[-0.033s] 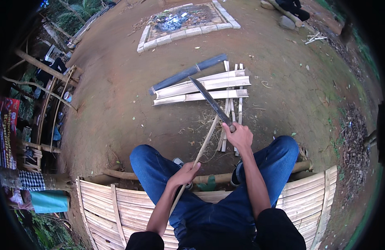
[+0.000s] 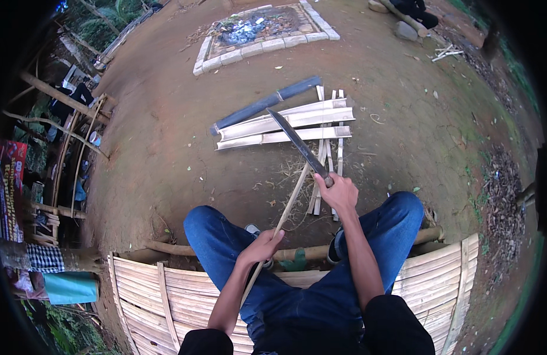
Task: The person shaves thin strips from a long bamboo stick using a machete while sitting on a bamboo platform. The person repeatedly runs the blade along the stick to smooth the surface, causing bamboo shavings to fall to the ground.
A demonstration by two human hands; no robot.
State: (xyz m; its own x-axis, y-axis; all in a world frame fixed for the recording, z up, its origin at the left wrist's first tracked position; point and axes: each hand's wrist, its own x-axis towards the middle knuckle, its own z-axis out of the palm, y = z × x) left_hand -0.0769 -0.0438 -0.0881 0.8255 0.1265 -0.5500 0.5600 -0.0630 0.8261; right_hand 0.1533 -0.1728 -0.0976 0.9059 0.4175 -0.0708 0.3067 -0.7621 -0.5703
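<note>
My left hand (image 2: 261,248) is closed around a long, thin bamboo strip (image 2: 293,200), which slants from beside my left thigh up to the knife. A machete (image 2: 296,139) with a long dark blade is gripped by its handle in my right hand (image 2: 341,194). Its blade points away and to the left, and its lower part meets or overlaps the strip's far end; whether they touch I cannot tell. Beyond the blade lie pale split bamboo pieces (image 2: 315,135) and a dark bamboo length (image 2: 250,109). Narrow bamboo strips (image 2: 340,152) lie partly beneath them.
Bamboo shavings (image 2: 291,171) litter the ground beyond my knees. I sit on a bamboo-slat bench (image 2: 146,291). Farther off is a stone-edged fire pit (image 2: 273,46) with ash. A pole railing (image 2: 66,97) stands at the left, and a seated person (image 2: 412,13) is at the far right.
</note>
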